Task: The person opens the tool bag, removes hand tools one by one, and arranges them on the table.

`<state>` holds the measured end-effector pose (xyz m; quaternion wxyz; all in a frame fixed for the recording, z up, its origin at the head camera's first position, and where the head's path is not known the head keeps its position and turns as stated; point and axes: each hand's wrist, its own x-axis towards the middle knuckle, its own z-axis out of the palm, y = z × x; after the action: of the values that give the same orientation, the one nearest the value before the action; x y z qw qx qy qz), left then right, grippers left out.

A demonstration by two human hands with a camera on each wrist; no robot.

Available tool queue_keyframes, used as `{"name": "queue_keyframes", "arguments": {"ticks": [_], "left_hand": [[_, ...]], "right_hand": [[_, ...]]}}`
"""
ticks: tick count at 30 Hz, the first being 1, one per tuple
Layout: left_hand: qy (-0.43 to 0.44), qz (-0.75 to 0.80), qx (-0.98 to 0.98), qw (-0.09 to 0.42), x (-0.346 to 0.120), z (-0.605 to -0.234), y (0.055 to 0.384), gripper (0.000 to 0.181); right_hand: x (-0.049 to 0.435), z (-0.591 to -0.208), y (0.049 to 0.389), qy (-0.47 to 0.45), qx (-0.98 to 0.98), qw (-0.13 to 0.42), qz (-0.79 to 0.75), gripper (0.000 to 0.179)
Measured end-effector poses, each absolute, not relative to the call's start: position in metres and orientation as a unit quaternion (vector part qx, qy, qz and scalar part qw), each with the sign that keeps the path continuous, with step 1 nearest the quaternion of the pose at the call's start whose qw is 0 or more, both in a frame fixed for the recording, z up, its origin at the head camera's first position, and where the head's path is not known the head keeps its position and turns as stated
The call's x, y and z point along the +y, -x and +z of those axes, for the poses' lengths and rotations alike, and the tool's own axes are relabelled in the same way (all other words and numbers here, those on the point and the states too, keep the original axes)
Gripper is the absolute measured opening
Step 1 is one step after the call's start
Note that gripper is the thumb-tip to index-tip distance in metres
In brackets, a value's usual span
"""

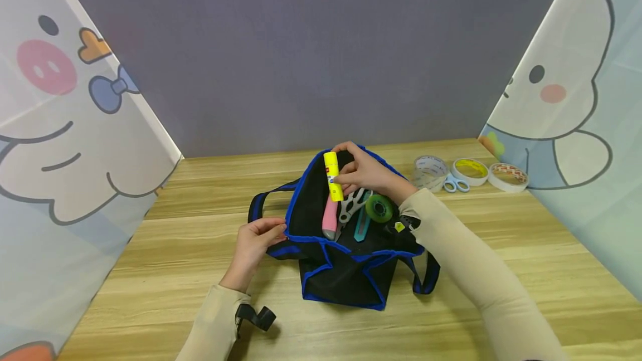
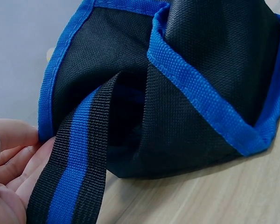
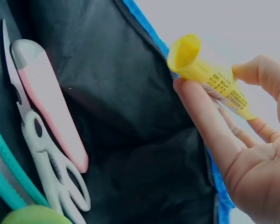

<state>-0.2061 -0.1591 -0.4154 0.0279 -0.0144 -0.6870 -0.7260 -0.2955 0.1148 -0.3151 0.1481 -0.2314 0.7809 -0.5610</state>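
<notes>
We wear a plain cream left sleeve (image 1: 210,319) ending at the wrist, with a blocky black bracket (image 1: 262,318) beside it; our right sleeve (image 1: 473,263) is cream too, its black wrist mount (image 1: 412,222) bearing a small yellow-green patch (image 1: 399,227).

Bag (image 1: 346,283) in all three views

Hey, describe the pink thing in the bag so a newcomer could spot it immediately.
On the wooden table sits a black bag with blue edging. Inside, in the head view, look left of the pale-handled scissors, below the yellow tube. It's the long pink object with a grey end; its neighbours have no pink.
</notes>
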Motion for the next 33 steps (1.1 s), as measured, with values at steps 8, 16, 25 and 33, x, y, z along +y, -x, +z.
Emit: {"name": "queue_keyframes", "arguments": {"ticks": [8, 16, 25, 33], "left_hand": [[0.021, -0.719, -0.694, 0.031, -0.160, -0.415, 0.206, 0.017], [0.023, -0.717, -0.696, 0.030, -0.160, -0.414, 0.205, 0.017], [0.025, -0.716, -0.697, 0.032, -0.160, -0.415, 0.205, 0.017], [0.024, -0.719, -0.694, 0.030, -0.160, -0.415, 0.205, 0.017]], "right_hand": [[0.132, -0.304, 0.286, 0.266, 0.748, 0.087, -0.602, 0.065], [0.159, -0.294, 0.281, 0.246, 0.731, 0.009, -0.636, 0.069], [0.201, -0.293, 0.280, 0.190, 0.748, -0.028, -0.635, 0.059], [0.238, -0.303, 0.277, 0.169, 0.730, -0.073, -0.658, 0.039]]}}
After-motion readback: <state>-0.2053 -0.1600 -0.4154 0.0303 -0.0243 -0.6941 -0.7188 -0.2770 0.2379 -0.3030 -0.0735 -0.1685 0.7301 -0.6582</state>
